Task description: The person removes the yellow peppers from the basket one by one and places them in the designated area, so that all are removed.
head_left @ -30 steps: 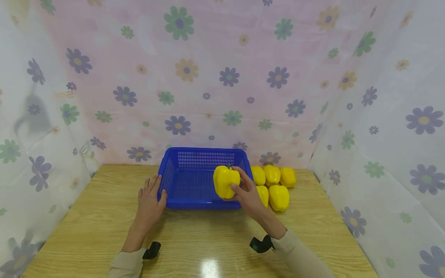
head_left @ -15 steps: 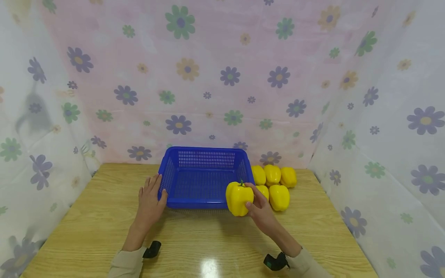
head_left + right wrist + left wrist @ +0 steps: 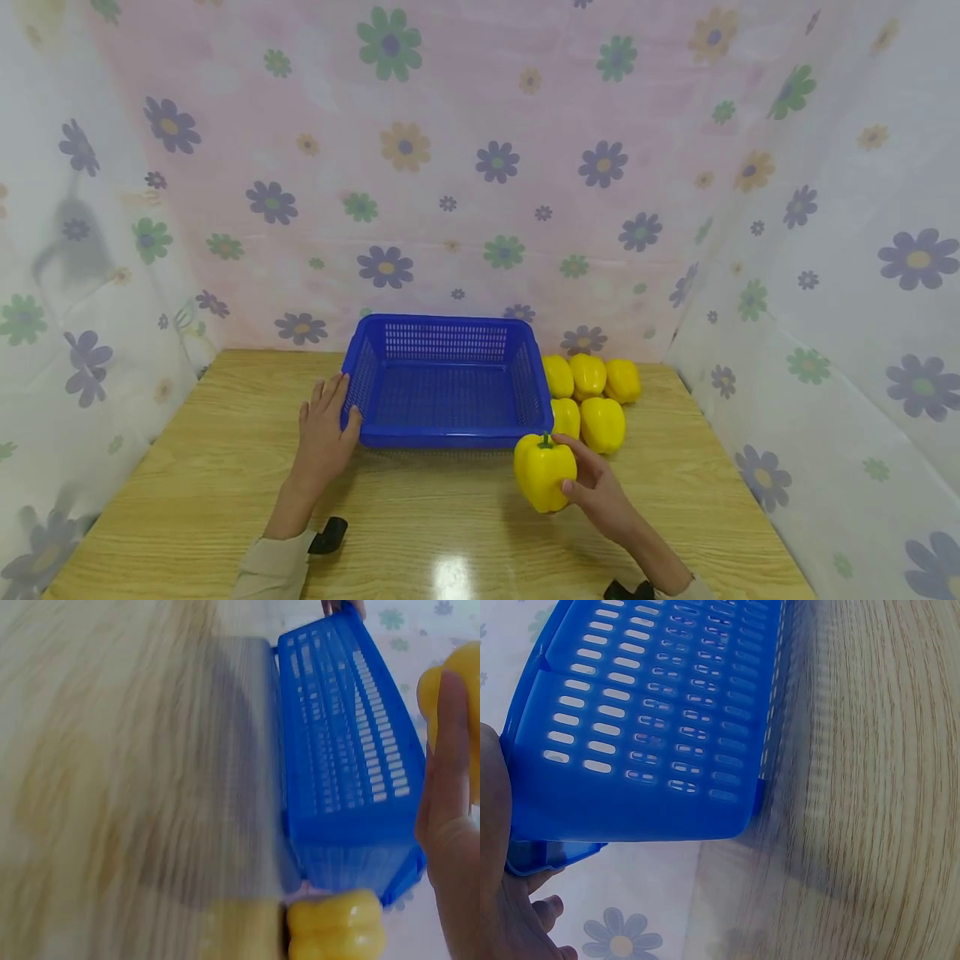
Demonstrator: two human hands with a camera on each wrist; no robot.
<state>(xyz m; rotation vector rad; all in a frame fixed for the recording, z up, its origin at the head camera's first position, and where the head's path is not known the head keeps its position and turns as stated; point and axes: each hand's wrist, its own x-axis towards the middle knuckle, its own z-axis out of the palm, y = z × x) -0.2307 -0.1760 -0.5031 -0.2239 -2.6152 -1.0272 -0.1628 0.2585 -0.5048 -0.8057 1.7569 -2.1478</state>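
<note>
My right hand (image 3: 606, 500) holds a yellow bell pepper (image 3: 542, 475) with a green stem between thumb and fingers, in front of the basket's right front corner. The right wrist view shows part of this pepper (image 3: 429, 694) beside the hand (image 3: 454, 840). A blue plastic basket (image 3: 442, 437) with slotted walls stands on the table. On its left rim rests my left hand (image 3: 322, 446), fingers extended and thumb near the front left corner. The left wrist view has the basket wall (image 3: 630, 814) up close, with part of the hand (image 3: 506, 922) at the edge.
Several more yellow bell peppers (image 3: 602, 425) lie in two rows right of the basket, and its wall partly hides the nearest ones. The wooden table (image 3: 420, 517) meets a flower-patterned curtain (image 3: 450, 225) behind the basket and at both sides.
My right hand has carried the bell pepper from over the basket's right side toward me and to the right, past the front rim. The left hand and the basket have stayed put.
</note>
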